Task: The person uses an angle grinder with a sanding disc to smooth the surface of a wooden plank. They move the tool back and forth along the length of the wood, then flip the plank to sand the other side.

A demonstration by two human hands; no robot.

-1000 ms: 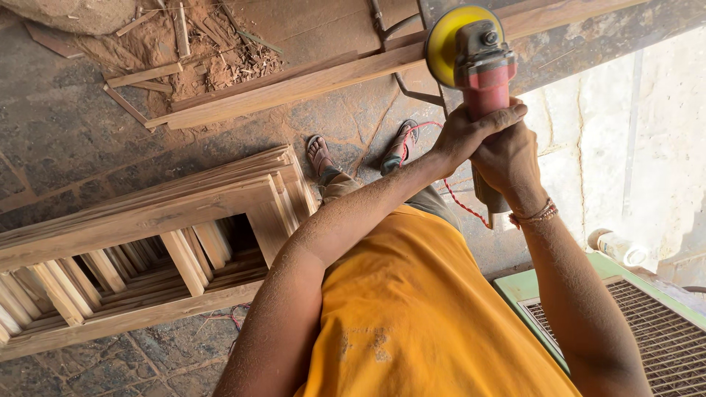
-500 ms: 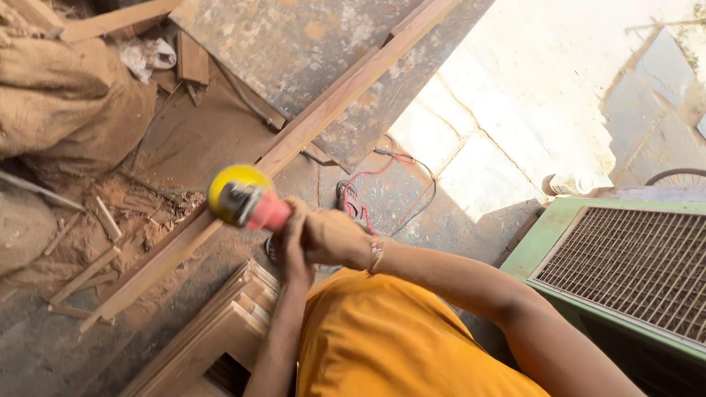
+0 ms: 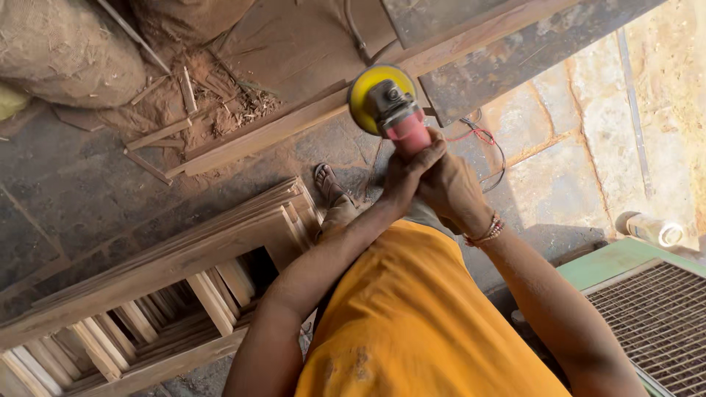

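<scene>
Dusty stone floor [image 3: 88, 198] fills the head view, sawdust and offcuts scattered up top by a bulging sack [image 3: 66, 51]. Since a second ago the picture has swung about: the grinder [image 3: 393, 110] sat high at the right, then dropped low to the left, and now it sits upper middle again, its yellow disc right at the edge of the long plank [image 3: 294, 125] that runs slantwise across the floor. Whether the disc touches the wood I cannot tell. That puts the tool back along the same plank, further along its length.

Both hands are on it. The left hand [image 3: 408, 173] has its fingers wrapped tight round the pink body; the right hand [image 3: 452, 187], beaded bracelet at the wrist, is closed over the rear, just behind.

Round about: a stack of wooden frames [image 3: 169, 287] lies lower left, near the sandalled foot [image 3: 327, 184]. Red cable [image 3: 482, 136] loops on the floor just beyond the grinder, close to the work. A green grille-topped machine [image 3: 647, 309] stands at the right.
</scene>
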